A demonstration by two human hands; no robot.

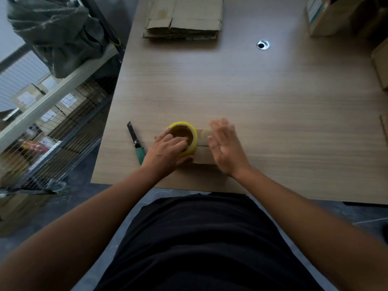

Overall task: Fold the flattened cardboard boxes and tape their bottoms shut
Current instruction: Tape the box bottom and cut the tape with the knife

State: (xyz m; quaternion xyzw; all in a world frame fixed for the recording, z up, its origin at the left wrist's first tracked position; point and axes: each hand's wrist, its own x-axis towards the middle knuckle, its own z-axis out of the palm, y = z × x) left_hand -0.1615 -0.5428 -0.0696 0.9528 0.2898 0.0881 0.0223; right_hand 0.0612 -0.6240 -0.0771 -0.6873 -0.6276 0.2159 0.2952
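At the lower left of the surface [273,101] we see a green-handled cutter [136,141] lying just beside our left hand [165,152]. That hand grips the yellow tape roll [183,124], fingers curled into its core. The roll sits on the small folded box [202,156] in the lower centre. Our right hand [227,148], blurred, is spread flat with straight fingers over the box's right side. The stack of flattened boxes [184,17] lies at top centre.
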